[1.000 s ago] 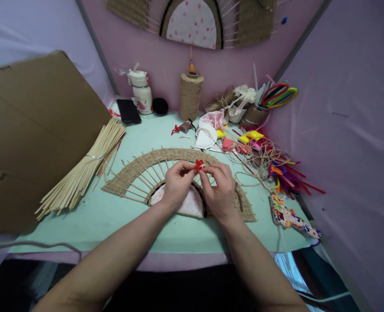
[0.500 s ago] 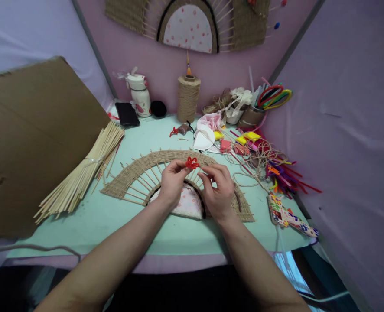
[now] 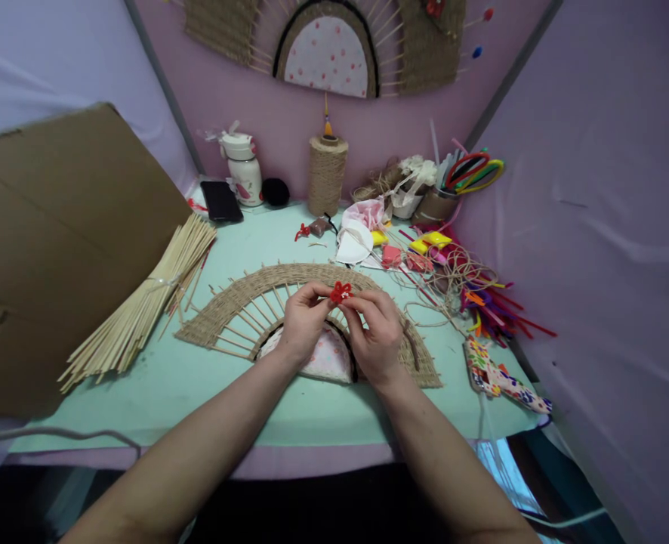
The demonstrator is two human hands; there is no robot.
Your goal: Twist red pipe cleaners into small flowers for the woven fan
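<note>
A small red flower [image 3: 340, 292] of looped, fuzzy-looking stem is pinched between the fingertips of both hands. My left hand [image 3: 305, 317] grips its left side, with thumb and forefinger pressed together. From the right, my right hand [image 3: 375, 325] holds its lower right edge between thumb and forefinger. Both hands are over a woven fan [image 3: 238, 302] of twine and thin sticks, which lies on the table. The fan's half-round centre [image 3: 326, 355] is pale with pink spots and edged in black; my hands partly cover it.
Left are a stick bundle [image 3: 142, 302] and a cardboard sheet [image 3: 68, 249]. Behind stand a twine spool [image 3: 327, 177] and a bottle [image 3: 245, 170]. On the right lie tangled twine, coloured stems [image 3: 498, 310] and a patterned glue gun [image 3: 498, 378].
My right hand has moved left and its thumb and forefinger have closed on the flower. The flower has shifted slightly right and down and turned a little.
</note>
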